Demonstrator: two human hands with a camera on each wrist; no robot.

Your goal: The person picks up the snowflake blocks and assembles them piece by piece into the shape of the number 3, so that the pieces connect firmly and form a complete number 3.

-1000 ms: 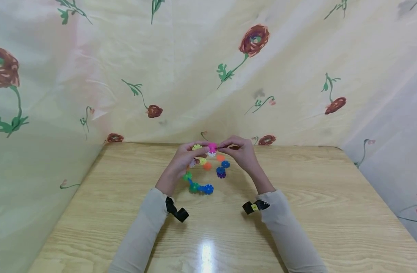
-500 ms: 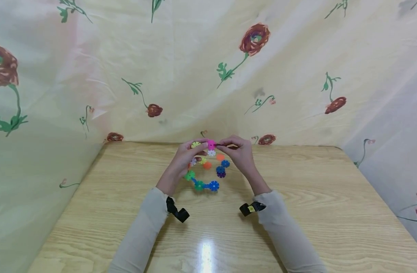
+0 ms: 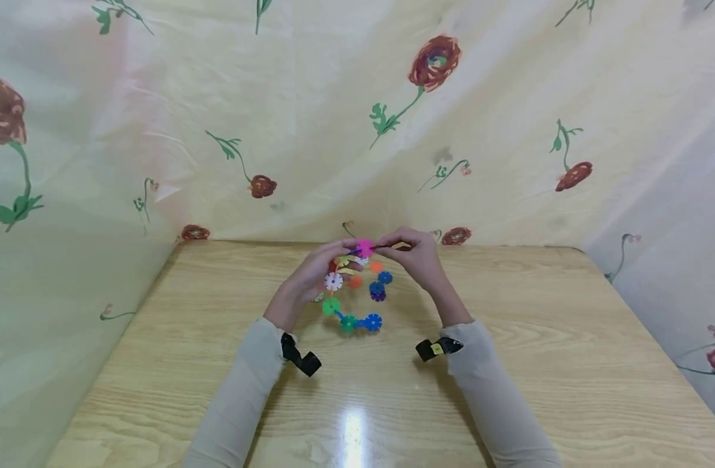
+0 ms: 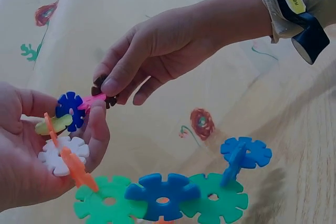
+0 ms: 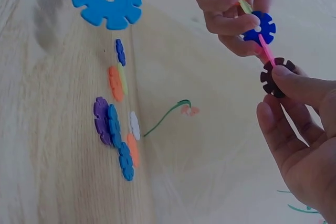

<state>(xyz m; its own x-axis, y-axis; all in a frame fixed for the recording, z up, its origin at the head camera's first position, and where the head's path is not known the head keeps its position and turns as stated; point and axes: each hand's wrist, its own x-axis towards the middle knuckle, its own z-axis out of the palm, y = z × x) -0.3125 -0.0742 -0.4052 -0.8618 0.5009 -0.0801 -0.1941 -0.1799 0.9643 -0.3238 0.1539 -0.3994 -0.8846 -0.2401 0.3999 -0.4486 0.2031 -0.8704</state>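
A chain of slotted plastic snowflake discs hangs from my left hand (image 3: 311, 274); its fingers curl around the end with a yellow disc (image 4: 46, 126) and a dark blue disc (image 4: 65, 107). From there a white disc (image 3: 333, 281), green discs (image 3: 331, 306) and a blue end disc (image 3: 373, 322) loop down in front. A pink disc (image 3: 364, 248) sticks out of the dark blue one toward my right hand (image 3: 418, 257). Between right thumb and fingers is a dark brown disc (image 5: 268, 86), its edge meeting the pink disc. The thumb covers part of it.
Loose discs lie on the wooden table (image 3: 539, 364) behind the chain, among them a purple disc (image 5: 101, 120), an orange disc (image 5: 115, 83) and a white disc (image 5: 135, 125). A flowered cloth (image 3: 311, 117) rises along the table's back edge.
My left hand has turned, bringing the white disc into view, and the hanging chain has swung to the right. The right hand keeps its pinch at the pink disc.
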